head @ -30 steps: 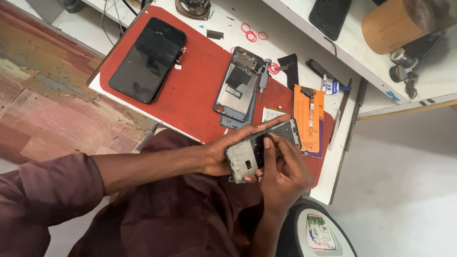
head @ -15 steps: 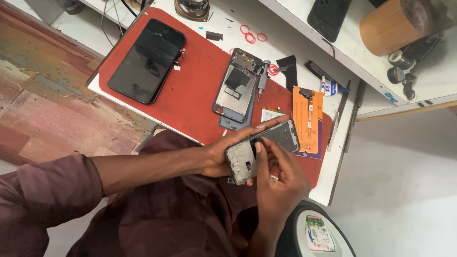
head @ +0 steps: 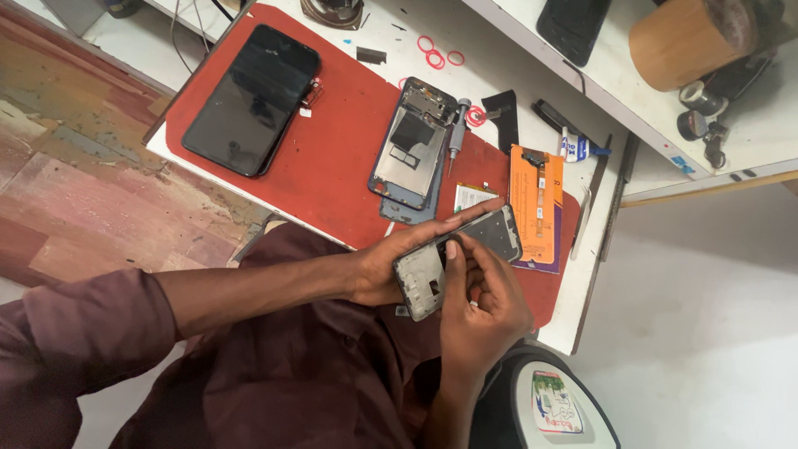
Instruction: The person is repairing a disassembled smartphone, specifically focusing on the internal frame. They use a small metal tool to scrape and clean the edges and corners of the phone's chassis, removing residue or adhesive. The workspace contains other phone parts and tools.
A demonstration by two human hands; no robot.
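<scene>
A: What is in the hands?

B: A grey phone frame. It has holes cut in it. It is held up just over the near edge of the red mat.

A: How is it held?

B: The left hand is under it. Its fingers are wrapped around the frame, and one long finger lies flat along the top edge. The right hand is on top. Its fingertips are pressed together on the middle of the frame.

A: What is just beside it?

B: An orange packet lies on the mat, right next to the far end of the frame. A small white card is near it too.

A: And farther away?

B: An opened phone body lies on the mat, with its insides showing. A small grey screwdriver lies beside it. Well apart, on the other end of the mat, is a black phone with a dark screen.

A: Anything past the mat?

B: Little red rings lie on the white table. A small glue tube is there too. A round brown thing sits on the shelf.
</scene>
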